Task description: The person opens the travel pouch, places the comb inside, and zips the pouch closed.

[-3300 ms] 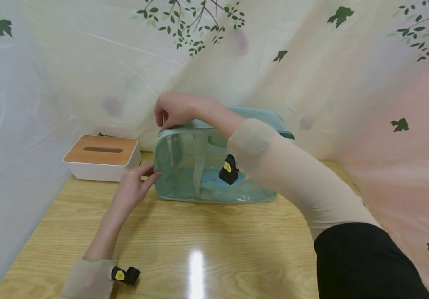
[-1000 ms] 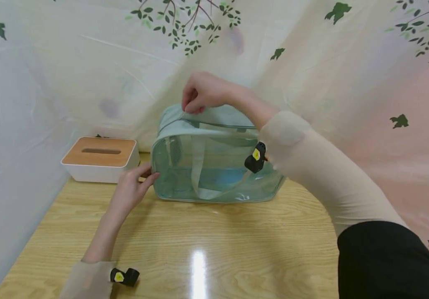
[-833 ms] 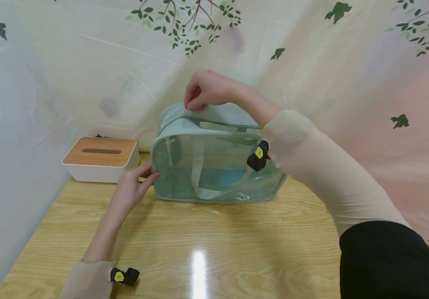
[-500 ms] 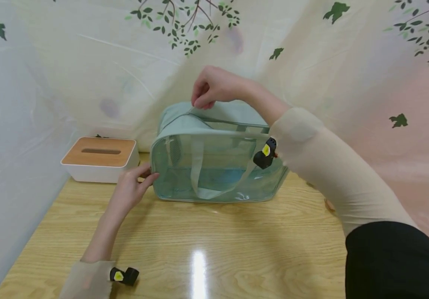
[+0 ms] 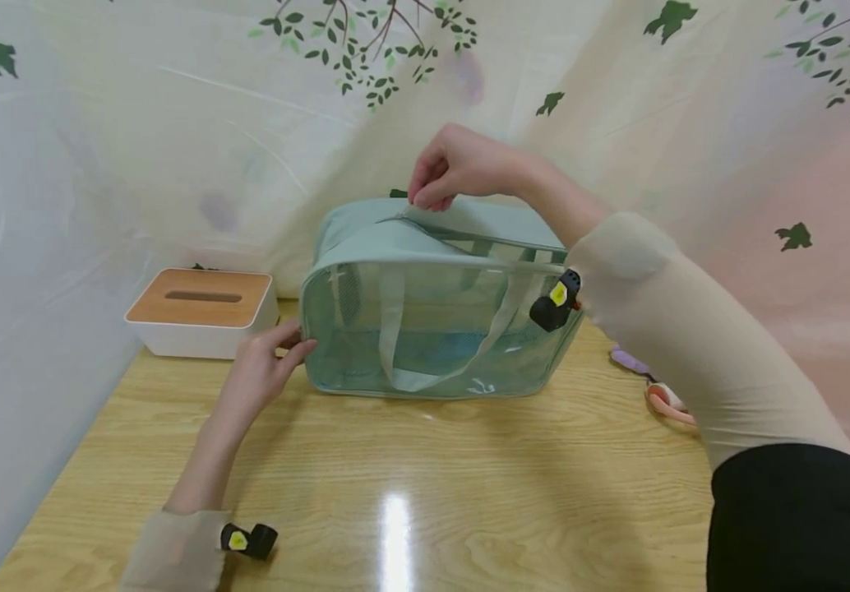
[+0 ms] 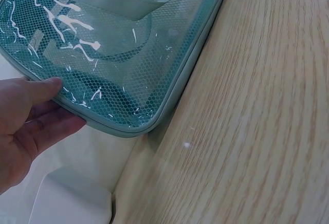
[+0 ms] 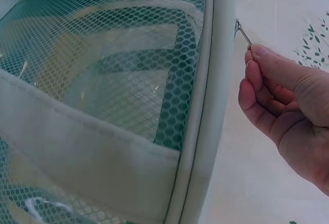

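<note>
A mint-green see-through bag [image 5: 351, 353] with a fabric strap [image 5: 393, 321] stands upright on the wooden table. My left hand [image 5: 265, 362] pinches its left side edge; in the left wrist view the thumb lies on the clear front and fingers sit behind. Above the bag's top, my right hand [image 5: 465, 168] pinches a zipper pull, and the right wrist view shows this small metal pull [image 7: 245, 35] between thumb and forefinger. Left of the slider the top seam is closed, while to its right a gap runs along the top. The bag's right top end is partly behind my right arm.
A white tissue box [image 5: 199, 316] with a wooden lid stands left of the bag, near my left hand. At right, partly under my right arm, lie a purple item [image 5: 628, 359] and a pinkish one [image 5: 667, 403]. A patterned curtain hangs behind.
My right hand has moved right along the bag's top with the zipper pull, and the closed seam behind it has grown longer. Items at right have come into sight. My left hand stays put.
</note>
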Available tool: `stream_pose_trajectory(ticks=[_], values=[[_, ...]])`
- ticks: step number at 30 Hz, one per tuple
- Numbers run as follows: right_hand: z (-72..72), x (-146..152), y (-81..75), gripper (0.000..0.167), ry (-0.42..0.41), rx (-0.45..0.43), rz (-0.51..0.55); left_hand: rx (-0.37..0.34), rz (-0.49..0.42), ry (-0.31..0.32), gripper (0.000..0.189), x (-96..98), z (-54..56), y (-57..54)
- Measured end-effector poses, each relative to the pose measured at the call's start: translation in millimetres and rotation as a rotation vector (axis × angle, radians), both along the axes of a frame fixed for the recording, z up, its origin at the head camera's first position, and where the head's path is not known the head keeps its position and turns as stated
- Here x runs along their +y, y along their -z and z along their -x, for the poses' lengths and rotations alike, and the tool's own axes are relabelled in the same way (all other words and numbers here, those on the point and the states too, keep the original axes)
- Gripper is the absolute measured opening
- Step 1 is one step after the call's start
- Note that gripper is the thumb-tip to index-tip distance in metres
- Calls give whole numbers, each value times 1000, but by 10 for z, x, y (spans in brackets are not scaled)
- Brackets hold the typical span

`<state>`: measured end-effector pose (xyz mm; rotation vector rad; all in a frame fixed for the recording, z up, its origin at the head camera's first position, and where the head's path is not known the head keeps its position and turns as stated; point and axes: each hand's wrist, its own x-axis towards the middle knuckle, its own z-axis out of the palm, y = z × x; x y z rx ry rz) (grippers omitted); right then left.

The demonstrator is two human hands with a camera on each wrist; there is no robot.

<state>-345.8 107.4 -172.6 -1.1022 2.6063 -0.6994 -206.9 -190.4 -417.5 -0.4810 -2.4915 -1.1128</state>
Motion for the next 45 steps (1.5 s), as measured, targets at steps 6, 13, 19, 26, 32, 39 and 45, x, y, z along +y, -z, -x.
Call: stream_pose_trajectory(ticks=[6,13,19,26,32,39,45], values=[[-9,153,-12,13,12,8,-5,-3,4,-4,8,7,3,-4],[-4,351,3,15,50,-11,1,-11,-1,-4,10,11,10,5],[-2,520,30,16,84,-16,9,-34,-15,-3,11,-6,-13,10],[-16,759,78,19,125,-14,10,-41,-24,-2,12,-7,-12,17],[-48,954,116,19,144,-11,39,-33,-30,3,12,9,-8,12],[-74,1121,174,22,198,-63,55,-34,-24,-3,13,11,-28,10],[-70,1278,232,23,229,-64,69,-45,-18,-7,12,7,-12,6]])
